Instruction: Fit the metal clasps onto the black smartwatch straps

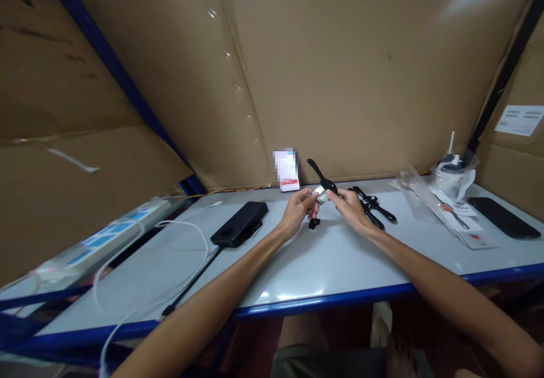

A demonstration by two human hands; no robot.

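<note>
My left hand [299, 210] is closed with its fingertips on a small silvery metal blade [321, 194]. A black spokeshave body [328, 185], one handle pointing up and to the left, is gripped by my right hand [349, 207], whose thumb presses close to the blade. Blade and body touch or overlap; I cannot tell whether they are joined. Just below my left fingers is a small black lobed piece [314, 224], apart from the tool. Beside my right hand, more black spokeshaves [376, 207] lie in a loose pile, partly hidden by that hand.
A lit phone [288, 171] leans against the cardboard wall. A black power bank [239, 224] with cables lies left, near a white power strip [106, 242]. Plastic packaging [419, 196], a wrapped cup [451, 177] and a dark phone [504, 217] occupy the right.
</note>
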